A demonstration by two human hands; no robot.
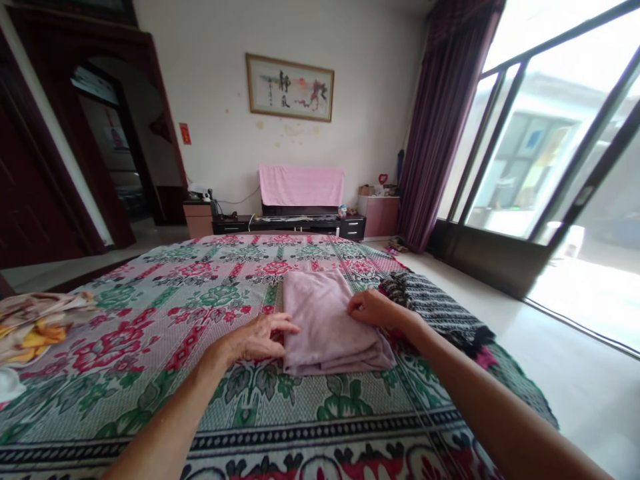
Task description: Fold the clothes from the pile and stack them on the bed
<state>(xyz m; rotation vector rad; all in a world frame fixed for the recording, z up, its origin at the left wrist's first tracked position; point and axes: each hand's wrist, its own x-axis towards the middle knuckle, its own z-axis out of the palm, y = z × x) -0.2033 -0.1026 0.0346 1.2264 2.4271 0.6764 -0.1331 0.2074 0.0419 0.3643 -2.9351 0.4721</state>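
Observation:
A pale pink cloth [323, 323], folded into a thick rectangle, lies on the flowered bedspread [200, 347] in front of me. At its left edge is my left hand [265, 335], fingers apart and fingertips at the fabric's side. My right hand [373, 308] is closed at the opposite edge, its curled fingertips on the fabric; any fold pinched in them is partly hidden. Loose layers show along the near side of the cloth.
A black-and-white knitted textile [435, 310] lies at the bed's right side. Crumpled beige and yellow fabric [37, 327] sits at the left. Beyond the bed stand a low black cabinet [353, 228] and a screen draped with a pink towel [301, 185]. Glass doors [525, 160] are at right.

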